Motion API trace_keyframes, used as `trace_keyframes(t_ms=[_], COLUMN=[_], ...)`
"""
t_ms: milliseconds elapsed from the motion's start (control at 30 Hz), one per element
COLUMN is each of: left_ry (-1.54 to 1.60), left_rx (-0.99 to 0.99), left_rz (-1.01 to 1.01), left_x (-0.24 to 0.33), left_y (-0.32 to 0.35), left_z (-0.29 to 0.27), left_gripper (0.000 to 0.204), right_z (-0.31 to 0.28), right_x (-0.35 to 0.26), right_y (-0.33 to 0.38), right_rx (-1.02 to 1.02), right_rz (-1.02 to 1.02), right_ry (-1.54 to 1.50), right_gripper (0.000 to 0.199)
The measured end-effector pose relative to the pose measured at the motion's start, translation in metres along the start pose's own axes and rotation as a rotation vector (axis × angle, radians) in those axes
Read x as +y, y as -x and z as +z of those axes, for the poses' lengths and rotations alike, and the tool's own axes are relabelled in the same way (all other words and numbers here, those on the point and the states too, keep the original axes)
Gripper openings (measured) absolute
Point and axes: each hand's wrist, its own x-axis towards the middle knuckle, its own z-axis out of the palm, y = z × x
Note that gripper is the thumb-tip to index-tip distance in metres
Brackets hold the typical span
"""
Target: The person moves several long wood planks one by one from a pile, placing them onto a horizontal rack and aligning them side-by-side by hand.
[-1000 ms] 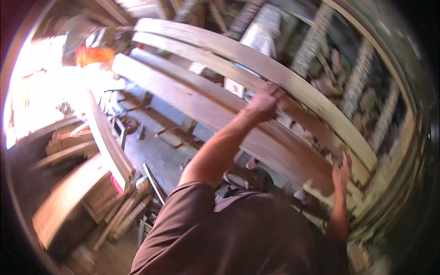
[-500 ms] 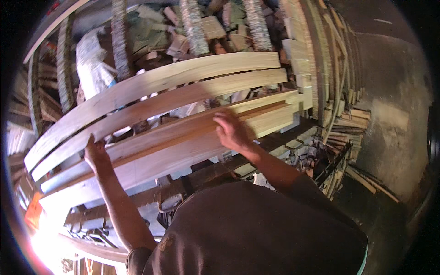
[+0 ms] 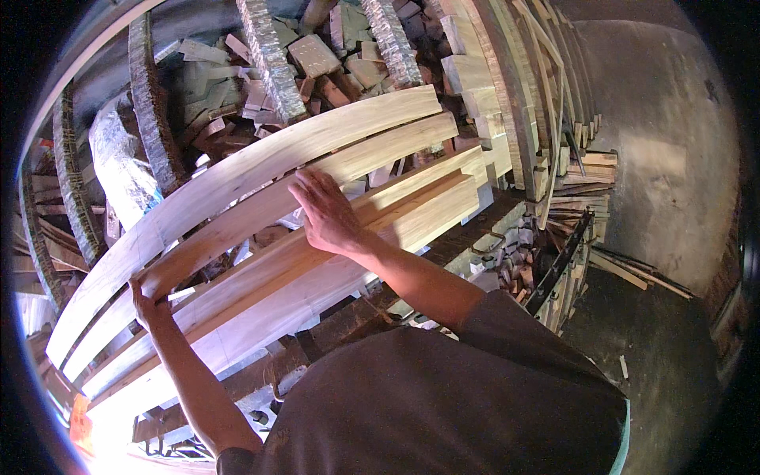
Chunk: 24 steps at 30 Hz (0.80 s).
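Right hand: the right hand lies flat and open, fingers spread, palm down on a long pale sawn wooden plank; it presses on the board and grips nothing.
Left hand: the left hand is curled at the near edge of a second pale plank, fingers hooked on the board's lower edge; how tightly it closes cannot be told.
Planks: four or so long light boards lie side by side, running from lower left to upper right, bent by the lens; the topmost long pale board sits just beyond the one the left hand holds.
Support: the boards rest on a dark wooden frame beneath them.
Behind: a heap of short grey-brown offcut blocks fills the upper middle, with rough bark-edged slabs leaning upright at left.
Right side: stacked thin wooden slats stand beside a bare grey concrete wall.
Person: dark brown shirt fills the lower centre.
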Motion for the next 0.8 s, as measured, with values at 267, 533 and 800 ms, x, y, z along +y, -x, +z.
trace_keyframes(t_ms=[267, 533, 800], left_ry=[0.031, 0.365, 0.6], left_rx=[-0.013, -0.268, -0.156], left_rz=[0.11, 0.366, 0.499], left_x=[0.016, 0.018, 0.048], left_y=[0.009, 0.088, 0.24], left_z=[-0.014, -0.067, -0.015], left_gripper=[0.051, 0.062, 0.071], right_z=[-0.02, -0.063, -0.102], right_x=[-0.005, 0.002, -0.076], right_y=[-0.027, -0.061, 0.008], right_rx=[-0.167, -0.822, 0.191], right_rz=[0.018, 0.065, -0.376], right_ry=[0.102, 0.031, 0.078], right_gripper=[0.071, 0.048, 0.046])
